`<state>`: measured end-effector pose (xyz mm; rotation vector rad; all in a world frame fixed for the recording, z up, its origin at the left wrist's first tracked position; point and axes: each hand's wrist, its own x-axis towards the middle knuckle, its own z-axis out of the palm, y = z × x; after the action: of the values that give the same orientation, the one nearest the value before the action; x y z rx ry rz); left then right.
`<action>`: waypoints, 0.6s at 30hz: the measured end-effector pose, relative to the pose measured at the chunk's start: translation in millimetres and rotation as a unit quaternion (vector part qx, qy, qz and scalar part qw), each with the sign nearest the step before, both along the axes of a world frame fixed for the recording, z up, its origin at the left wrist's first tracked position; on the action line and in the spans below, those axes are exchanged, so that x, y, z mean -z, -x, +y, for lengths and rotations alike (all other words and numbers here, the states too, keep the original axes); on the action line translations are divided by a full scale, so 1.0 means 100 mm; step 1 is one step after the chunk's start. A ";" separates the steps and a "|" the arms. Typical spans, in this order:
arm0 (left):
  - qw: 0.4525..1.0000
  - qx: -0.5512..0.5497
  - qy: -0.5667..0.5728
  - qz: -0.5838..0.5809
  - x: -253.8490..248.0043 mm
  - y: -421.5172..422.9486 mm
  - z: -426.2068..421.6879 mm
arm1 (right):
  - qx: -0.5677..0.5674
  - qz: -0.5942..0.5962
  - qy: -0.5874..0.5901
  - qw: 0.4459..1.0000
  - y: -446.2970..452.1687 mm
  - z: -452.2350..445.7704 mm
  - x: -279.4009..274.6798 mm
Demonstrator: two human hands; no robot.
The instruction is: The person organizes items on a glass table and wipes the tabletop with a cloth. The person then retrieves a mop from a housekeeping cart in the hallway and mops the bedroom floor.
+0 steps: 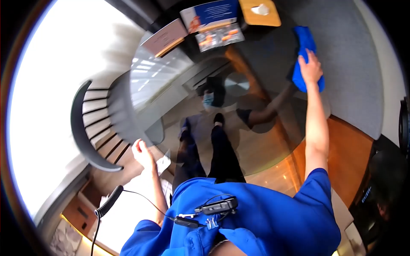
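My right hand (311, 67) is pressed on a bright blue cloth (304, 40) at the right edge of the round glass table (256, 149). The cloth runs out beyond the fingers and under the palm. My left hand (142, 154) is off the table's near left edge, its fingers curled, and whether something small is inside them cannot be made out. The dark glass reflects a masked person and an arm.
Along the table's far side stand a pink-white card (165, 37), a blue and white card (211, 16), small clear packets (219, 37) and a yellow tray (260, 12). A grey slatted chair (77, 123) is at left, a grey sofa (352, 64) at right.
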<state>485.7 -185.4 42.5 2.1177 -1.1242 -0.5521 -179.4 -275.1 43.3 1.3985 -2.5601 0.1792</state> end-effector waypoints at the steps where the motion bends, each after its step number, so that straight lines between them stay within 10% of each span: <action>1: 0.990 -0.041 -0.038 0.130 0.05 -0.02 0.15 | 0.010 -0.010 -0.003 1.000 0.02 0.03 0.02; 18: 0.878 0.155 -0.147 0.428 0.14 -0.11 0.41 | 0.089 -0.035 -0.043 0.994 -3.88 1.25 -0.22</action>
<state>496.3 -144.6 28.6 1.5841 -0.8634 -1.6980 208.5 -150.4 64.9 1.2029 -2.7642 0.0899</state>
